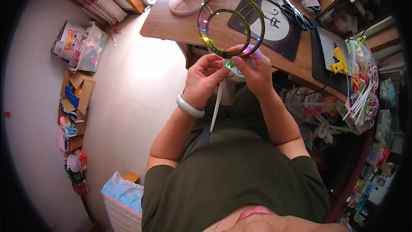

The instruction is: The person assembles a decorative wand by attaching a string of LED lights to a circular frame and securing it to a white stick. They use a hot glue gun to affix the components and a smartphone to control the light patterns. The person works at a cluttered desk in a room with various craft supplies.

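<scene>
Two nested green-wrapped rings [262, 22], joined at the bottom, stand upright above my hands, with small coloured lights glowing around them. My left hand [207, 74], below a pale bangle [190, 106] on the wrist, pinches a green-lit piece at the base of the rings. My right hand [256, 67] holds the lower right of the rings, its thumb close to the left fingertips. A thin pale stick [217, 103] extends down from between my hands towards my lap. Part of a white container shows behind the fingers.
On the wooden desk [157, 22] lie a cat-print mat [238, 13], scissors [301, 19] and a yellow hot glue gun [339, 61], beside a pink round stand base [186, 3]. Packed supplies hang at the right. Boxes [85, 93] and a clear bin [93, 51] line the left wall.
</scene>
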{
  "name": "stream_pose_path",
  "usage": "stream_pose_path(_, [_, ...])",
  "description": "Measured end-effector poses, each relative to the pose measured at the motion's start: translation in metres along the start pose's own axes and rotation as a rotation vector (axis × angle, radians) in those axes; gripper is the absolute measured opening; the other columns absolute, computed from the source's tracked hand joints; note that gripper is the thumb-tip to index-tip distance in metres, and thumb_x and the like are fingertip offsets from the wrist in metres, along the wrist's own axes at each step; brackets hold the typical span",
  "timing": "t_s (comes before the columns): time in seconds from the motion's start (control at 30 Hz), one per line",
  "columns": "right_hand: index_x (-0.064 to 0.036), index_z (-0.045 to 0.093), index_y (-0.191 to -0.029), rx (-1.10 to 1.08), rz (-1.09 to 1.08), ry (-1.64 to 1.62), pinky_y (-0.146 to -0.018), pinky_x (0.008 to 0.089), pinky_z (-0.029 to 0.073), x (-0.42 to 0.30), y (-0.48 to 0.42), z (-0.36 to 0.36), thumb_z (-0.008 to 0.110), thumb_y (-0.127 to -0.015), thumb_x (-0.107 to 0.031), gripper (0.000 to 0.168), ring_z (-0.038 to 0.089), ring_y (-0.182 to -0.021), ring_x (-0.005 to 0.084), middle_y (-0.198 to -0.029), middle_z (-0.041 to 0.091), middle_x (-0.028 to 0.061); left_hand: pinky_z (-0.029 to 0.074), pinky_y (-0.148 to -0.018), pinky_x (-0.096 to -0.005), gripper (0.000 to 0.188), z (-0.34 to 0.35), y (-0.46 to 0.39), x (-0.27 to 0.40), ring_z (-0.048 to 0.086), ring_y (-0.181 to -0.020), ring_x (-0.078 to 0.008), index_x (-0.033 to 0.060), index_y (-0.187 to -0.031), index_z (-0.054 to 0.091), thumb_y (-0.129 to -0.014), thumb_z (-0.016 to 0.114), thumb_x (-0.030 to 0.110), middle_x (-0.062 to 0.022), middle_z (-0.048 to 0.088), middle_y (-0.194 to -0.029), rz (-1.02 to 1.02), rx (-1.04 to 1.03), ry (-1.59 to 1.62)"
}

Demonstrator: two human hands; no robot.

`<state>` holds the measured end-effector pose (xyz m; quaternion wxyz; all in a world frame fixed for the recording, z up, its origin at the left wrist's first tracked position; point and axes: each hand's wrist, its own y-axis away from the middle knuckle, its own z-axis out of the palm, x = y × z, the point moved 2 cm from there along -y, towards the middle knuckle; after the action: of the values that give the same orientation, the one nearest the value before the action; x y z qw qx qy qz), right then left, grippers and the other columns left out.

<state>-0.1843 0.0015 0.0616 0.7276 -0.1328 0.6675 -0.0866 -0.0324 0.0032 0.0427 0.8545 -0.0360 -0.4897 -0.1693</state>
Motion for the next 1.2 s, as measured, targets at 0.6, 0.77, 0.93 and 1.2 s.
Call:
stream_pose_path(0.6, [0.0, 0.06, -0.104, -0.083, 0.309, -0.514, -0.051, 0.0232, 0.045, -0.009, -0.03, 0.023, 0.058, -0.091, -0.012, 0.018, 0.056, -0.058, 0.0105, -0.08, 0.061, 0.0052, 0.048, -0.059, -0.0227, 0.025, -0.012, -0.015, 0.069, 0.062, -0.066, -0.0122, -0.001, -0.104, 0.058, -0.091, 0.06, 0.02, -0.0064, 0.064, -0.078, 0.205, -0.072, -0.433])
stream_pose_path(0.77, [0.0, 0.059, -0.104, -0.108, 0.349, -0.526, -0.05, 0.0238, 0.045, 0.0, -0.022, 0.021, 0.057, -0.091, -0.011, 0.017, 0.056, -0.059, 0.0115, -0.08, 0.06, 0.0054, 0.048, -0.053, -0.02, 0.024, -0.017, -0.012, 0.062, 0.059, -0.059, -0.0083, -0.0018, -0.1, 0.061, -0.09, 0.061, 0.02, -0.0042, 0.063, -0.074, 0.206, -0.046, -0.502])
stream_pose_path(0.93, [-0.001, 0.059, -0.104, -0.081, 0.352, -0.628, -0.051, 0.0256, 0.046, 0.008, -0.022, 0.016, 0.054, -0.092, -0.01, 0.016, 0.057, -0.061, 0.0136, -0.08, 0.06, 0.0054, 0.046, -0.068, -0.0219, 0.023, -0.029, -0.015, 0.044, 0.057, -0.078, -0.007, -0.0006, -0.101, 0.057, -0.091, 0.06, 0.019, -0.0042, 0.062, -0.086, 0.195, -0.153, -0.458])
stream_pose_path(1.2, [-0.004, 0.061, -0.102, -0.059, 0.216, -0.288, -0.054, 0.0186, 0.042, 0.015, -0.024, 0.019, 0.06, -0.089, -0.015, 0.017, 0.054, -0.062, 0.0054, -0.083, 0.062, 0.0001, 0.045, -0.06, -0.0187, 0.026, -0.017, -0.021, 0.03, 0.06, -0.073, -0.0079, 0.0032, -0.106, 0.05, -0.086, 0.066, 0.01, -0.0025, 0.062, -0.084, 0.224, -0.047, -0.308])
